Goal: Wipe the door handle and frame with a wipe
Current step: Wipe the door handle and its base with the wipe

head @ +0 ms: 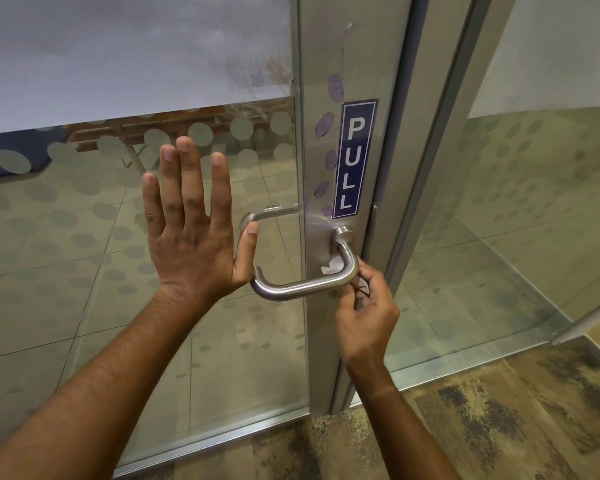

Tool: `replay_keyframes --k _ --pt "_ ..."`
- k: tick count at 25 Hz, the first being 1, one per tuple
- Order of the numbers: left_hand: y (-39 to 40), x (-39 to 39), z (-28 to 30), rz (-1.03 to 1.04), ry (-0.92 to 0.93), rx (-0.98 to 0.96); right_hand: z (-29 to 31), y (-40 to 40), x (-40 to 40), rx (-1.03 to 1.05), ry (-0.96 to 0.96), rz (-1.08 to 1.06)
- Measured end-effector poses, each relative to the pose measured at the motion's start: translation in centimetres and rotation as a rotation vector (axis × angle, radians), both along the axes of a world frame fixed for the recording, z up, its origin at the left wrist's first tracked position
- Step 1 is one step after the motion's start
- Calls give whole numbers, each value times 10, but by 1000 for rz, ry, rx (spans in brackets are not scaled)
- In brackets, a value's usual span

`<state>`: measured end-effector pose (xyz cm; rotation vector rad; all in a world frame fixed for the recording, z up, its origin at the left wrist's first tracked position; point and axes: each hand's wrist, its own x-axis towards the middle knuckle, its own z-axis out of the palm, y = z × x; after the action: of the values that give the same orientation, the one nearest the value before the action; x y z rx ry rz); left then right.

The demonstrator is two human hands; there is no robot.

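A brushed steel lever handle [302, 287] juts from the metal door frame [321, 64] below a blue PULL sign [353, 161]. Purple smudges [324, 124] run down the frame beside the sign. My left hand [191, 220] is spread flat against the glass, thumb beside the handle's free end. My right hand [368, 306] is pinched on a small white wipe [331, 266] tucked behind the handle's bend, close to the frame. Most of the wipe is hidden by the handle and my fingers.
The glass door panel [118, 254] carries frosted dots and a frosted upper band. A second handle [267, 214] shows through the glass on the far side. A fixed glass panel [516, 220] stands right of the frame. Mottled brown flooring [482, 427] lies underfoot.
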<state>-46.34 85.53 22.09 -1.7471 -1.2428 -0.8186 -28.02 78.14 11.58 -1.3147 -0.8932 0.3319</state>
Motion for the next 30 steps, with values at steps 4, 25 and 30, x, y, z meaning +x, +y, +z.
replay_keyframes --k 4,25,30 --pt "1 0 -1 8 -2 0 8 5 0 57 78 -24" --pt "0 1 1 1 -2 -13 10 12 17 80 -535 -75" --pt "0 0 0 -20 -12 -9 16 24 22 116 -472 -122"
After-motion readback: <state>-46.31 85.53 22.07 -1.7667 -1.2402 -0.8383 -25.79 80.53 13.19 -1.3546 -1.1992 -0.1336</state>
